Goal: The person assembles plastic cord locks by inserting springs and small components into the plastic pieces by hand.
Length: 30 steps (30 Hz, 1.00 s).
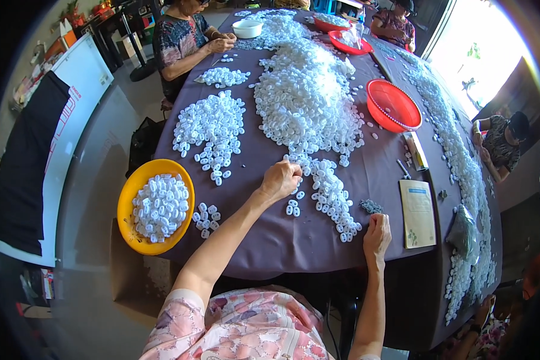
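Note:
Small white oval plastic pieces with dark slots lie in a large heap (306,99) along the middle of the table. My left hand (282,180) is closed, its fingertips at the near end of that heap; whatever they hold is hidden. Just right of it, a narrow trail of white pieces (333,201) runs toward me. My right hand (377,234) is also closed, close to the table's near edge, and I cannot make out anything in it. Right beyond its knuckles sits a small pile of tiny grey parts (371,206).
A yellow bowl (126,207) of white pieces stands at the left edge. Rightward are a tan booklet (418,216), a small open box (415,151) and a red basket (394,105). Co-workers sit around the table; one person's hands (222,43) work at far left.

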### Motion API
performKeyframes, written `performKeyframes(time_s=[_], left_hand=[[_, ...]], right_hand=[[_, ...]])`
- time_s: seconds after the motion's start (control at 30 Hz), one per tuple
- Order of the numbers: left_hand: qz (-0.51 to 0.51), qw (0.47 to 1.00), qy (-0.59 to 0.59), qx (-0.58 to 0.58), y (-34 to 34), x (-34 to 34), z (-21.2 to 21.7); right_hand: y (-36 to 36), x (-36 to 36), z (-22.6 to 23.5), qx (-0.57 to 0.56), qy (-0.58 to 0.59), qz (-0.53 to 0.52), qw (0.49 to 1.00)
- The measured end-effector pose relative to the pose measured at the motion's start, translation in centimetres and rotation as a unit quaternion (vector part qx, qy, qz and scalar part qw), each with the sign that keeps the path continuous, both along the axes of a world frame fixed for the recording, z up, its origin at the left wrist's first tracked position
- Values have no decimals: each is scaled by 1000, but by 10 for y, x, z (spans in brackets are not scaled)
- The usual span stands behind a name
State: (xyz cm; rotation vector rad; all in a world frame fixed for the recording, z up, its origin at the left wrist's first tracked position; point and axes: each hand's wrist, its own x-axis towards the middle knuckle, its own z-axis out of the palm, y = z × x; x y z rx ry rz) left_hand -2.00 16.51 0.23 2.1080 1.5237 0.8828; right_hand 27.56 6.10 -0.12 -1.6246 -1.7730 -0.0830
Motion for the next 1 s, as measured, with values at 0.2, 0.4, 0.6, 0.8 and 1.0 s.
performKeyframes(time_s=[0.2,0.4,0.6,0.8,1.0], left_hand=[[54,997,-22,53,34,11,10],[36,994,75,66,64,41,4],[22,985,162,54,72,45,-1],[23,988,143,50,64,45,3],[89,994,-26,50,55,35,7]], right_hand=[[0,-2,1,-2,-8,-8,1000],[-1,-3,-1,3,-12,-10,1000],[0,-2,3,2,-8,-8,1000],[2,-2,2,8,-10,-8,1000],[0,-5,0,6,-6,1,1000]])
